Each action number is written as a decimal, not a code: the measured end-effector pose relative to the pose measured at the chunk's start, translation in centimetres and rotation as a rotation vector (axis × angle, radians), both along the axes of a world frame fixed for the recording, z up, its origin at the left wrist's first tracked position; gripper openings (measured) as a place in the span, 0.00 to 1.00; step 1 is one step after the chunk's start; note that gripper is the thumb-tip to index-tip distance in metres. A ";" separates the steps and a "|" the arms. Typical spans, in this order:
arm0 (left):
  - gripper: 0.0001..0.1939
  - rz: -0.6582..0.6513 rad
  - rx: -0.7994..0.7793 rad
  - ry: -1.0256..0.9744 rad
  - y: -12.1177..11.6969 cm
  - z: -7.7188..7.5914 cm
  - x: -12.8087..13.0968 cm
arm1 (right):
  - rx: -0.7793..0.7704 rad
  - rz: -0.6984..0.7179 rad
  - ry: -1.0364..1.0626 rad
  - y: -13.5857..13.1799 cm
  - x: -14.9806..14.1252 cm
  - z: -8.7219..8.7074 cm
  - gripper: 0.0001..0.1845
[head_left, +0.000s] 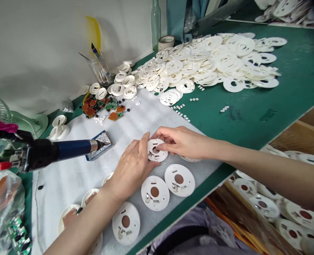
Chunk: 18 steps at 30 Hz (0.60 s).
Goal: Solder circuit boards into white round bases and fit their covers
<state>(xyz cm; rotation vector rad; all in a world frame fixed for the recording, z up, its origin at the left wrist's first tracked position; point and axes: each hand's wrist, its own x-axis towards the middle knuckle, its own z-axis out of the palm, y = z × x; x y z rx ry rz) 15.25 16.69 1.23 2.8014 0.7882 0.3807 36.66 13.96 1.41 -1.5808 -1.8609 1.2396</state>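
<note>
A small white plastic disc (152, 144) with slots and a centre hole is held tilted over the grey foam sheet. My left hand (132, 161) grips its left side, fingers at the top edge and thumb underneath. From the right, my right hand (180, 141) has its thumb on the disc's face and fingers behind the rim. Near my wrists lie finished-looking round white discs, one at the front (131, 232), one in the middle (160, 202) and one to the right (186, 189). Others are partly hidden under my left forearm.
An electric screwdriver (74, 150) points at a blue tray of silvery screws (89, 157). Behind are orange and green circuit boards (90, 111), small round housings (117, 89) and a big heap of white discs (210, 60). More discs fill a container (267, 205) at lower right.
</note>
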 end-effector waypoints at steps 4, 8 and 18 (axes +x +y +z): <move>0.44 -0.028 -0.030 -0.071 0.2 -0.4 0.2 | 0.023 0.066 -0.086 0.8 0.4 0.2 0.16; 0.30 0.010 0.139 -0.059 -0.5 0.0 0.4 | 0.047 0.177 -0.170 1.3 1.5 0.7 0.16; 0.19 -0.158 0.147 0.065 -1.9 0.3 0.9 | 0.392 0.136 -0.681 -3.8 -0.9 -0.2 0.15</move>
